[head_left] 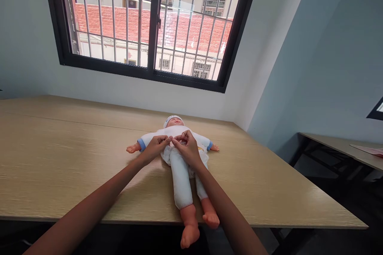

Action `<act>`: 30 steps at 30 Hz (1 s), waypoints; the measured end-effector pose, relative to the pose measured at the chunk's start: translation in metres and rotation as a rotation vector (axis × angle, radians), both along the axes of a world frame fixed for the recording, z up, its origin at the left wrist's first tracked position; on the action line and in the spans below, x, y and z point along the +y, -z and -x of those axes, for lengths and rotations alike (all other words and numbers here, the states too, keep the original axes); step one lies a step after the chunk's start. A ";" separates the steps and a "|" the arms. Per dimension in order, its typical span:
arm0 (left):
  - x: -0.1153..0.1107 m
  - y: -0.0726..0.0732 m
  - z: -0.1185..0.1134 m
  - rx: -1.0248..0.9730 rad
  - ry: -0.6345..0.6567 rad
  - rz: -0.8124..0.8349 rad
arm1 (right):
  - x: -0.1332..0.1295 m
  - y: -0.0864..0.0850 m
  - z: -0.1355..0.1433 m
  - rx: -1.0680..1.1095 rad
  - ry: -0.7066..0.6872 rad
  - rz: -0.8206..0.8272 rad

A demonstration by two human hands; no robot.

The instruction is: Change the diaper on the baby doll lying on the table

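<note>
A baby doll point(182, 179) in white clothes with blue cuffs and a white cap lies on its back on the wooden table point(74, 159), its feet past the front edge. Over the doll's waist, my left hand point(156, 146) is closed in a pinch at the white cloth. Right beside it, my right hand point(188, 147) also pinches, its fingertips nearly meeting the left ones. What lies between the fingertips is too small to make out. White ruffled material shows around the doll's hips, with a small yellow strip near my right hand.
Behind the table stands a wall with a barred, dark-framed window point(152, 28). Another table point(344, 151) is at the right, with a pinkish sheet point(369, 150) on it. The near table's front edge runs below my forearms.
</note>
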State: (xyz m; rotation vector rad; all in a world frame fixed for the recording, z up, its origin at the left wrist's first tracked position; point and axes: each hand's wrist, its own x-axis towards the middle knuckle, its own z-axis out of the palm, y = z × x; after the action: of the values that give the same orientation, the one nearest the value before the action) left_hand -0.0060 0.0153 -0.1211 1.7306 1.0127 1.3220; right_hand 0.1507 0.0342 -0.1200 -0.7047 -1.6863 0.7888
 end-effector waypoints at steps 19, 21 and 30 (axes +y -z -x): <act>-0.002 0.000 -0.002 -0.019 0.057 0.077 | -0.002 0.001 0.000 -0.043 -0.022 -0.064; -0.002 0.000 -0.002 -0.022 0.059 0.066 | -0.002 0.000 0.000 -0.050 -0.016 -0.078; -0.002 -0.001 -0.001 -0.025 0.057 0.102 | -0.003 -0.002 0.000 -0.082 0.025 -0.110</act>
State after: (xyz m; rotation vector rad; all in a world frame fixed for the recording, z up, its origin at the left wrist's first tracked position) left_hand -0.0048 0.0129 -0.1204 1.6512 0.9925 1.2323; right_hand 0.1505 0.0316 -0.1177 -0.6886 -1.7772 0.6522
